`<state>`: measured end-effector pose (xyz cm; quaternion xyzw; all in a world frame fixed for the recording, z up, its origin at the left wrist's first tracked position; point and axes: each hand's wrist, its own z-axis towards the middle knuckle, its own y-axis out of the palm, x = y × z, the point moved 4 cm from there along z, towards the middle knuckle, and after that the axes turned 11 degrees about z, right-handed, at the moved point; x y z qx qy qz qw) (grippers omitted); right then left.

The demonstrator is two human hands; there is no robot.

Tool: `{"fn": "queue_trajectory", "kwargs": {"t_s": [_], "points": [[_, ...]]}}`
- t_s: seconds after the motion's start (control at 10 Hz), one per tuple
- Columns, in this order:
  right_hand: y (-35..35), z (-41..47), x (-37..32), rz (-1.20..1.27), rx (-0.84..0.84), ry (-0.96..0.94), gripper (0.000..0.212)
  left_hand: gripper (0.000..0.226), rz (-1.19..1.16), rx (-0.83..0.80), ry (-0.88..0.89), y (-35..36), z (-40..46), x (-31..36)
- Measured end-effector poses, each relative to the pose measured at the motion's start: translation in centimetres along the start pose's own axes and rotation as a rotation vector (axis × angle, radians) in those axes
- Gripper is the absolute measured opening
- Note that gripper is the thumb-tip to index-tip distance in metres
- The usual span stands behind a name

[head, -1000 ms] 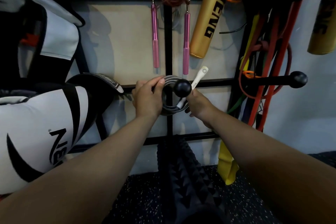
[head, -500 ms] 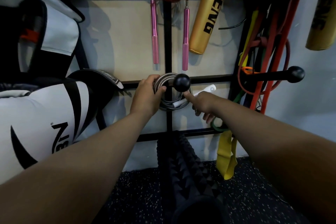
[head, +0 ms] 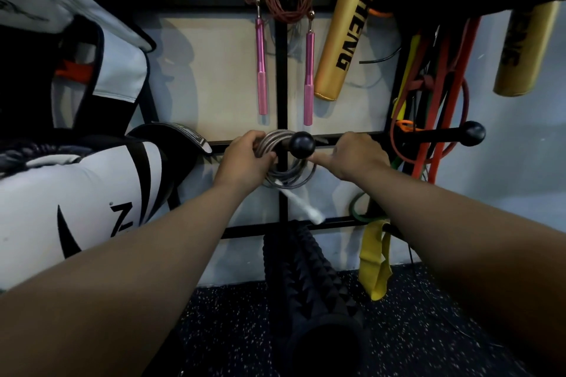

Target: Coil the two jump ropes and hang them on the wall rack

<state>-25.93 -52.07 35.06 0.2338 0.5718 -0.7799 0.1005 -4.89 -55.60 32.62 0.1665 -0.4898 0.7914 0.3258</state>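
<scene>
Dim, soft-shadowed wide-angle view, edges bowed, slight blur throughout.

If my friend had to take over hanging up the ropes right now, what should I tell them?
Left hand grips the coiled grey jump rope at its upper left.
Right hand is beside the black ball-tipped rack peg, thumb stretched toward it; it seems to hold nothing.
The grey coil is looped over that peg; one white handle dangles below.
Done: the red coiled rope with pink handles hangs higher up.
Left: settle the grey coil and let go.
</scene>
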Motion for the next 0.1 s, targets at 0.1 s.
{"fn": "queue_trajectory", "kwargs": {"t_s": [0.1], "points": [[-0.81,-0.24,-0.62,0.065,0.014,-0.042,0.070,0.039,-0.040,-0.001,-0.029,-0.73,-0.15,0.52]]}}
